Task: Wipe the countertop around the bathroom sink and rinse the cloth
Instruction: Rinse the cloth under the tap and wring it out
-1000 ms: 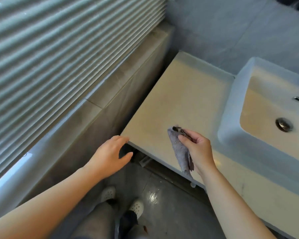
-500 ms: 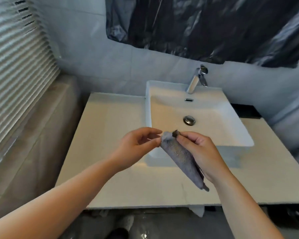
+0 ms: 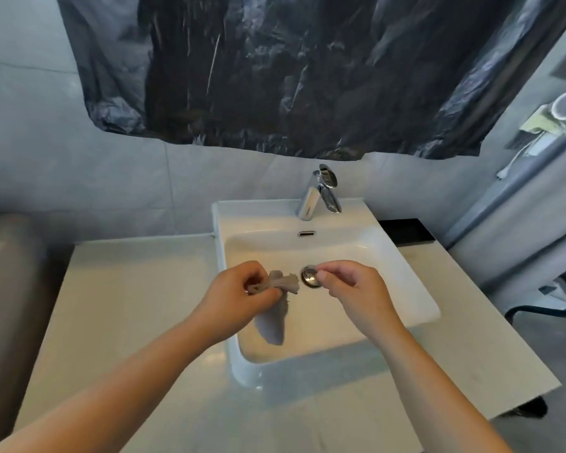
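A grey cloth [image 3: 282,282] is bunched in my left hand [image 3: 234,294], which grips it over the left part of the white sink basin [image 3: 419,289]. One end of the cloth hangs down into the basin. My right hand [image 3: 352,289] hovers just right of the chrome drain plug [image 3: 310,276], fingers curled and thumb against the forefinger, with nothing visible in it. The chrome faucet [image 3: 319,191] stands at the back of the basin; no water runs from it. The pale countertop [image 3: 128,305] stretches out on both sides of the sink.
A black plastic sheet [image 3: 307,76] hangs on the wall above the faucet. A black block [image 3: 406,232] sits at the back right of the counter. A shelf with small items [image 3: 553,122] is on the right; a low ledge [image 3: 7,273] lies left.
My view swung from the counter's left end to the sink. The cloth passed from my right hand to my left, and both hands moved over the basin.
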A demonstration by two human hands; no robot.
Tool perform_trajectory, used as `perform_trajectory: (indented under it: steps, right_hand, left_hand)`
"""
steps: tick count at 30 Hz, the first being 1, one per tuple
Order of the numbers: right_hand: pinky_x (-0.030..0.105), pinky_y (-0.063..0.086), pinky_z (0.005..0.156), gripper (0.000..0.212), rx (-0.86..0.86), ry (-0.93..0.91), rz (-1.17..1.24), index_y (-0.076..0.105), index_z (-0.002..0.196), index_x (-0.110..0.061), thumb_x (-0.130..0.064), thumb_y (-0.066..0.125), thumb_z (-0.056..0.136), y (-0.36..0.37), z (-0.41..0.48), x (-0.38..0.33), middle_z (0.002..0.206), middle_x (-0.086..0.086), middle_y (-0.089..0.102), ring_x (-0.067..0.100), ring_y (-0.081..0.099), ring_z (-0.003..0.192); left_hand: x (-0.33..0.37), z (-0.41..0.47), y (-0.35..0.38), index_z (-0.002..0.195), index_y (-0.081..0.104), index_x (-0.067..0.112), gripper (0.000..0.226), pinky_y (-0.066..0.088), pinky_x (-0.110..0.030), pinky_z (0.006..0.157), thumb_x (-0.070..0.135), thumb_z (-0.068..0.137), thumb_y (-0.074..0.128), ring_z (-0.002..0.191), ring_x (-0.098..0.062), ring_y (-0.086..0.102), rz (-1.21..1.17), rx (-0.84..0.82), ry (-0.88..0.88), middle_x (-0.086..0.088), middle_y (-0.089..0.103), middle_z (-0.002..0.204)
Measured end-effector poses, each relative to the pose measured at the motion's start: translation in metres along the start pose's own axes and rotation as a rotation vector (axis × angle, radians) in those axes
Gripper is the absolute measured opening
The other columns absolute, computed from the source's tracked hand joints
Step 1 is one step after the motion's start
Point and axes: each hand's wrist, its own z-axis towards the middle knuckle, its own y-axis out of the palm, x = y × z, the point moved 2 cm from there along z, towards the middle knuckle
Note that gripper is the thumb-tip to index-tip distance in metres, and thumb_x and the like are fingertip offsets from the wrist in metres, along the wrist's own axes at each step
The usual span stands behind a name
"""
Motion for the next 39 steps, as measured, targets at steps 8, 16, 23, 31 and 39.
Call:
perform_trajectory:
  steps: [8, 16, 23, 31, 39]
  right_hand:
    - [0.037, 0.056, 0.078, 0.013, -0.038, 0.01, -0.134, 0.072, 0.085, -0.022, -0.018, 0.06, 0.089, -0.03, 0.088, 0.018, 0.086, -0.005, 0.07, 0.016, 0.067, 0.083]
    - [0.022, 0.045, 0.077, 0.041, 0.065, -0.298, -0.526, 0.055, 0.125, -0.021, -0.039, 0.061, 0.089, -0.041, 0.227, 0.005, 0.117, 0.001, 0.057, 0.018, 0.057, 0.101]
    - [0.027, 0.049, 0.084, 0.036, -0.122, -0.468, -0.73, 0.058, 0.115, -0.018, -0.039, 0.064, 0.086, -0.047, 0.27, 0.012, 0.121, 0.004, 0.047, 0.02, 0.056, 0.097]
    - [0.025, 0.042, 0.065, 0.02, -0.273, -0.666, -0.741, 0.059, 0.079, -0.016, -0.035, 0.063, 0.083, -0.065, 0.289, 0.016, 0.096, 0.0, 0.053, 0.017, 0.052, 0.078]
    - [0.028, 0.031, 0.051, 0.031, -0.459, -0.722, -0.772, 0.056, 0.061, -0.006, -0.026, 0.061, 0.083, -0.081, 0.318, -0.016, 0.055, 0.007, 0.046, 0.016, 0.034, 0.051]
  left_hand:
    - [-0.027, 0.069, 0.001, 0.081, 0.059, 0.014, 0.016, 0.036, -0.019, 0.052, 0.029, 0.085, 0.062, 0.064, -0.01, 0.051, 0.19, 0.11, -0.127, -0.002, 0.06, 0.073]
    - [-0.021, 0.14, 0.05, 0.089, 0.058, 0.021, 0.014, 0.04, -0.022, 0.055, 0.031, 0.084, 0.065, 0.07, -0.008, 0.054, 0.188, 0.306, -0.3, 0.008, 0.06, 0.076]
    - [-0.013, 0.162, 0.084, 0.116, 0.056, 0.036, 0.034, 0.051, -0.027, 0.074, 0.046, 0.084, 0.057, 0.082, -0.008, 0.059, 0.286, 0.416, -0.419, 0.016, 0.062, 0.086]
    - [-0.009, 0.175, 0.11, 0.109, 0.062, 0.025, 0.019, 0.039, -0.005, 0.055, 0.024, 0.09, 0.057, 0.071, -0.002, 0.052, 0.196, 0.45, -0.412, 0.013, 0.059, 0.08]
    - [-0.02, 0.188, 0.125, 0.104, 0.061, 0.029, 0.017, 0.04, -0.016, 0.058, 0.025, 0.088, 0.058, 0.074, -0.007, 0.055, 0.11, 0.43, -0.438, 0.01, 0.06, 0.082]
